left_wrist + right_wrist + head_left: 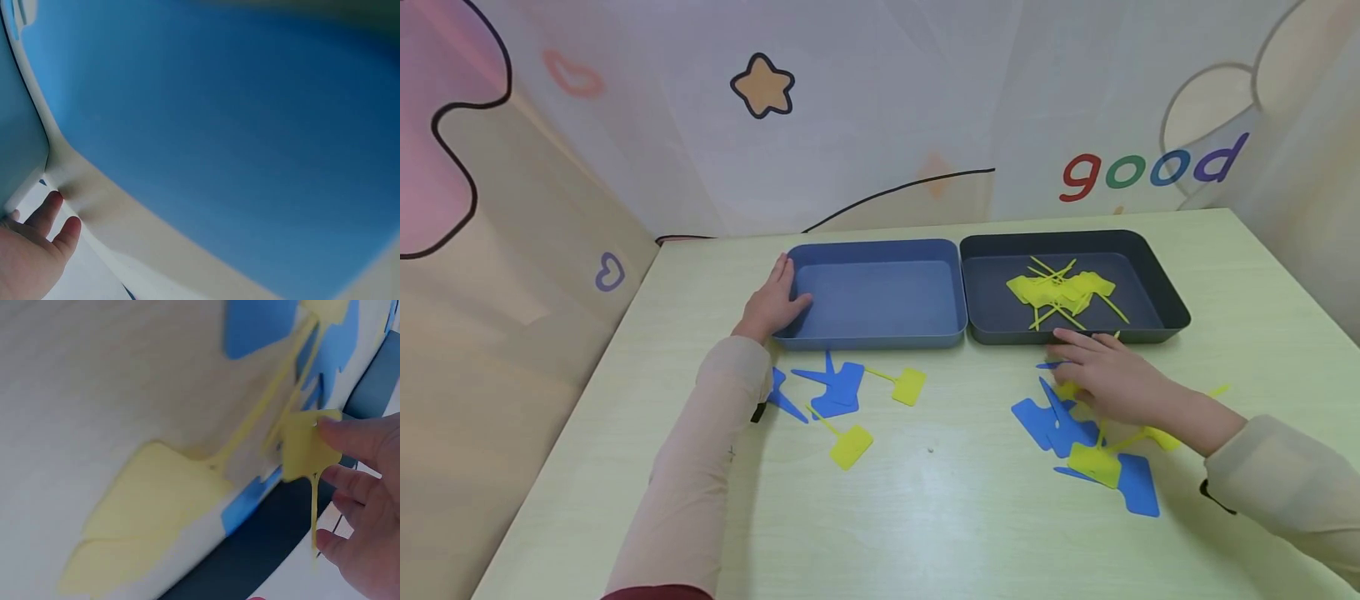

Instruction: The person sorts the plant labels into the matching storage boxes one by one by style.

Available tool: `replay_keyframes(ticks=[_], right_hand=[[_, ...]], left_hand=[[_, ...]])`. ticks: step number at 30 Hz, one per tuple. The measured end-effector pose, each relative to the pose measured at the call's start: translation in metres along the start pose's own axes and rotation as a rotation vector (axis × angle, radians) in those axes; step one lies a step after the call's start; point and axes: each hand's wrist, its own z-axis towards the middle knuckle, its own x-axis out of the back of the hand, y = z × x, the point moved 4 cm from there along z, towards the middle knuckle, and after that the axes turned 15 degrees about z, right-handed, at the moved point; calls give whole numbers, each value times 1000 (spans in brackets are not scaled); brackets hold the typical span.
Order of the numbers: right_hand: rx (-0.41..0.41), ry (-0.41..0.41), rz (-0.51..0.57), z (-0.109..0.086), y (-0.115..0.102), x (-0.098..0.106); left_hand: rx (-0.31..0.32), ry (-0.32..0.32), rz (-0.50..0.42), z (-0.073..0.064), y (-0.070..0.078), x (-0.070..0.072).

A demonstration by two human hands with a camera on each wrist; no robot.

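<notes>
My left hand (pixel 769 307) rests at the left end of the blue tray (pixel 880 304), thumb over the rim and fingers extended along the outside. In the left wrist view, some fingers (pixel 65 237) stay straight beside the tray's wall. My right hand (pixel 1108 379) is just in front of the black tray (pixel 1168 312), above a loose pile of blue plant labels (pixel 1033 421) and yellow ones (pixel 1093 464). Between thumb and fingers it pinches a yellow plant label (pixel 297 447), stem hanging down. Several yellow plant labels (pixel 1052 292) lie heaped inside the black tray.
In front of the blue tray, near my left forearm, lie blue labels (pixel 842 387) and two yellow labels (pixel 910 387). The trays stand side by side towards the back of the pale table (pixel 925 517). A printed curtain (pixel 880 108) hangs behind.
</notes>
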Motion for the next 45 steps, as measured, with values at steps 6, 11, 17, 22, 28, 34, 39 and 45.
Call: replay_keyframes(ticks=[6,11,17,22,28,34,39,45], right_hand=[[-45,-3,8,10,-2,19],[-65,0,46,18,-2,42],[-156,38,186,35,9,66],[-303,143,435,48,33,73],[-512,250,727,55,68,59],[-701,400,962,60,94,40],[-887,482,1210,61,112,22],[-1027,578,1460,58,126,6]], left_hand=[[-3,2,-10,0,1,1],[-4,1,-13,0,1,1],[-1,2,-9,0,0,1],[-1,4,-9,0,-2,1],[-7,8,-4,2,-2,-1],[5,-2,3,3,-1,-2],[9,-6,4,3,-2,-3],[13,-9,-1,2,-1,-1]])
